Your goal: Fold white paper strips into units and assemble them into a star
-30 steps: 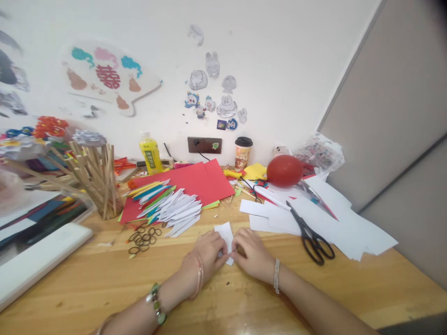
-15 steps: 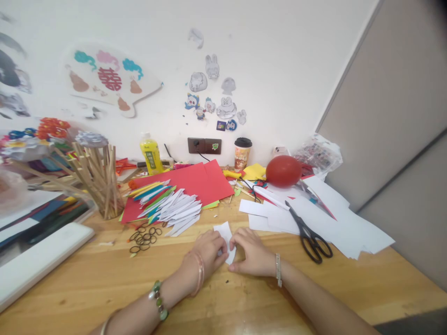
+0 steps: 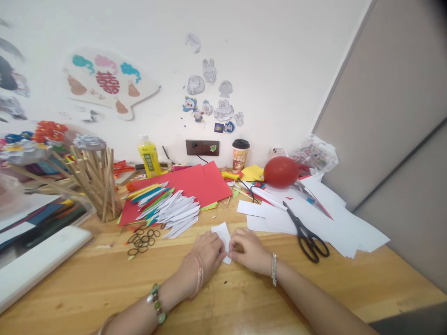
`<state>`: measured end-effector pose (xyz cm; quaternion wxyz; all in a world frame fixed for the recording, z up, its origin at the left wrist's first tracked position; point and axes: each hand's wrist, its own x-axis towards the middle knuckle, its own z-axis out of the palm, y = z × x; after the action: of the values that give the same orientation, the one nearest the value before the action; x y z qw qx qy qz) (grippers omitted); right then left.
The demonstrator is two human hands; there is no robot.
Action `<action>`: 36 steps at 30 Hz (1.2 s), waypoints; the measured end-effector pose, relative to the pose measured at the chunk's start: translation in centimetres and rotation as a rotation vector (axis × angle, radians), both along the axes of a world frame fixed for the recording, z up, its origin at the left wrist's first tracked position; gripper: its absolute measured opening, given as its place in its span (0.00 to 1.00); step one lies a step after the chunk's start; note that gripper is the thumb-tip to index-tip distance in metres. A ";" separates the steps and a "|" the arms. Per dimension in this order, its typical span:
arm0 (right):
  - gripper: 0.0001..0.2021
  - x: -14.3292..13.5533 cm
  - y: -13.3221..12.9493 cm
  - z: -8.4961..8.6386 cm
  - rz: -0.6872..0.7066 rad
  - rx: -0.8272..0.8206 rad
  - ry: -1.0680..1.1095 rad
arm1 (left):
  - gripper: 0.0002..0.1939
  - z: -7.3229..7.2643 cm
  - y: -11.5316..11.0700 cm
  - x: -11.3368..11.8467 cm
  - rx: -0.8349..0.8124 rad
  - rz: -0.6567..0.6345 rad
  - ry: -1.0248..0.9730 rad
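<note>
A small white piece of paper (image 3: 221, 230) lies on the wooden table between my two hands. My left hand (image 3: 208, 251) is closed on its left side, fingers bent over the edge. At the right edge, my right hand (image 3: 248, 250) pinches the paper between thumb and index finger. Part of the paper is hidden under the fingers, so I cannot see how it is folded. Folded white paper strips (image 3: 178, 209) lie in a pile beyond my left hand, and black rubber bands (image 3: 143, 239) are scattered left of it.
Black scissors (image 3: 305, 232) rest on white paper sheets (image 3: 335, 223) to the right, near a red balloon (image 3: 281, 171). Red paper (image 3: 188, 184), a yellow bottle (image 3: 149, 157) and a lidded cup (image 3: 240, 156) stand or lie further back. Wooden sticks (image 3: 101, 186) stand at left.
My right thumb has moved up toward the index finger and the fingertips of both hands have come closer together at the paper. The whole view has shifted slightly.
</note>
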<state>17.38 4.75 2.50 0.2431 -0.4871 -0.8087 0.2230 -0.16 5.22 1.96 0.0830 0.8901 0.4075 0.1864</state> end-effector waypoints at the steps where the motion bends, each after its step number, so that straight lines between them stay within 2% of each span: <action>1: 0.04 -0.1 0.0 0.0 -0.013 -0.001 -0.005 | 0.09 -0.2 0.0 0.0 0.014 0.004 0.010; 6: 0.04 -0.3 -0.3 -0.1 -0.052 0.022 -0.041 | 0.10 -0.5 0.0 0.1 0.049 0.018 0.017; 13: 0.08 -0.1 -0.5 -0.4 -0.001 0.057 -0.067 | 0.05 0.5 -0.4 0.3 0.023 0.033 -0.007; 22: 0.16 0.3 -0.3 0.3 0.037 -0.049 -0.067 | 0.05 0.8 -0.4 0.4 0.033 0.039 0.031; 28: 0.09 0.1 0.0 -0.3 -0.029 0.023 0.021 | 0.04 0.9 -0.4 0.5 0.011 0.044 0.048; 36: 0.10 -0.2 0.0 -0.7 -0.092 0.043 0.064 | 0.06 1.1 -0.4 0.7 0.038 0.053 0.111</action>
<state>17.18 4.72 1.79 0.2894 -0.5111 -0.7817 0.2098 0.52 4.77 3.06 0.0386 0.8893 0.4313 0.1467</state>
